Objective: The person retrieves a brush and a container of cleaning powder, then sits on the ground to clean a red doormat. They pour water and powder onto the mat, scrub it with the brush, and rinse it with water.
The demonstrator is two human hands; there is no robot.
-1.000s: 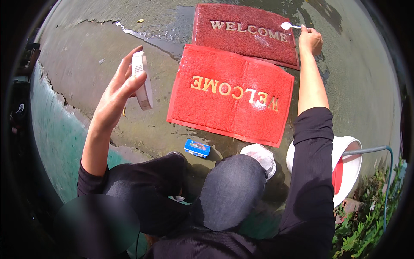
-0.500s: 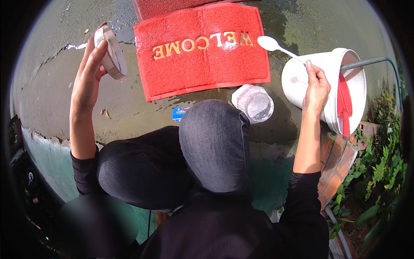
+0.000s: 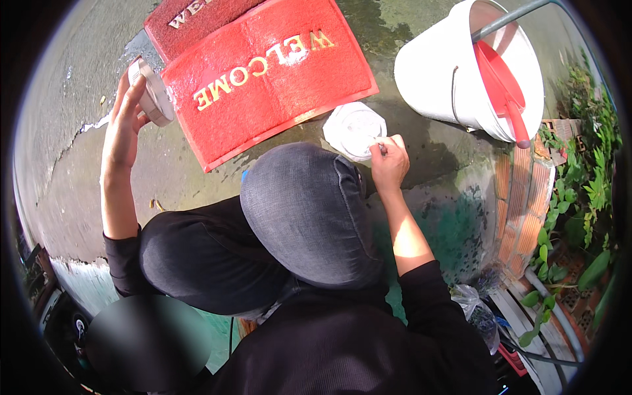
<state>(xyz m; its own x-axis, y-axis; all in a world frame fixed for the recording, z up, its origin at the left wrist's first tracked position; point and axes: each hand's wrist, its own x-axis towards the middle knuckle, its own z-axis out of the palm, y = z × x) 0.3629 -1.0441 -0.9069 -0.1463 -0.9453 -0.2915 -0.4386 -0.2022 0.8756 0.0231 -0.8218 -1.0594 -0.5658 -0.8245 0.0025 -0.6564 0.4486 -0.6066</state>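
Note:
My left hand (image 3: 120, 135) is raised on the left, its fingers and thumb closed around the rim of a round white lid (image 3: 155, 97). My right hand (image 3: 390, 164) pinches the handle end of the white spoon at the near right edge of a white tub (image 3: 350, 126). Most of the spoon is lost against the bright tub, and its bowl seems to be inside the opening. The tub stands on the wet concrete just beyond my knee. Past it lies a red doormat (image 3: 263, 105) with gold lettering, looking wet.
A second, darker red mat (image 3: 172, 41) lies partly under the first. At the right a white bucket (image 3: 431, 72) lies tipped, with a red dipper (image 3: 500, 82) and a grey hose (image 3: 510, 21) in its mouth. Bricks (image 3: 520, 191) and green plants (image 3: 586, 230) border the right side.
My right hand has brought the spoon from beside the bucket down to the tub. My left hand still holds the lid. The whole view has shifted and tilted.

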